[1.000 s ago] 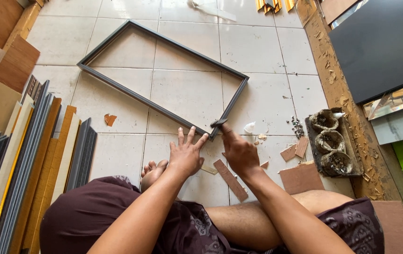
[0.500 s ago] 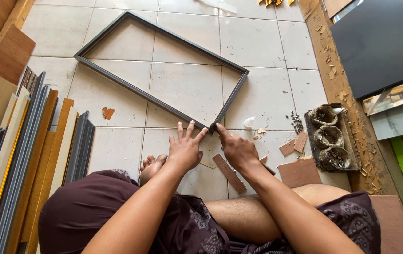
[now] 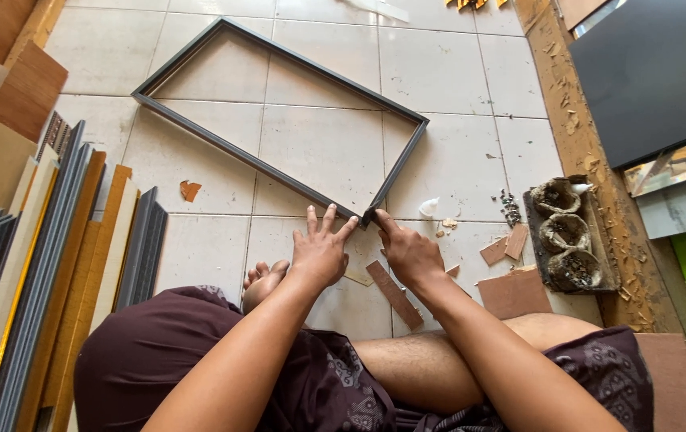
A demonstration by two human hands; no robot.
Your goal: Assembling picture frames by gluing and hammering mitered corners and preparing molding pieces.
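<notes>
Frame (image 3: pixel 279 164), dark grey, rectangular, four thin moulding strips joined at the corners; lies flat on the white tiled floor (image 3: pixel 439 80), spanning the upper middle of the picture, its nearest corner pointing down toward the seated person at centre.

Left hand (image 3: pixel 320 252): fingers spread wide, fingertips touching the lower long strip just left of the near corner; holds nothing, only presses on it.

Right hand (image 3: pixel 409 252): fingers drawn together, index tip at the near corner where the short strip meets the long one; whether it pinches the strip or merely pushes against it, cannot tell.

Wood offcut (image 3: pixel 395 294): narrow brown strip, flat on the tile just below and between the two hands.

Bare foot (image 3: pixel 263 280): toes showing left of the left wrist, above the maroon shorts (image 3: pixel 151 360).

Stack of mouldings (image 3: pixel 47 272): grey, tan and orange lengths, leaning along the left edge.

Small tray (image 3: pixel 569 236): dark, three round crusted cups in it, right of centre, well apart from the hands.

Flat brown scraps (image 3: pixel 505 250): beside the tray, on its left.

Dark panel (image 3: pixel 655 72): upper right corner.

Orange chip (image 3: pixel 190 190): alone on the tile, left of centre.
</notes>
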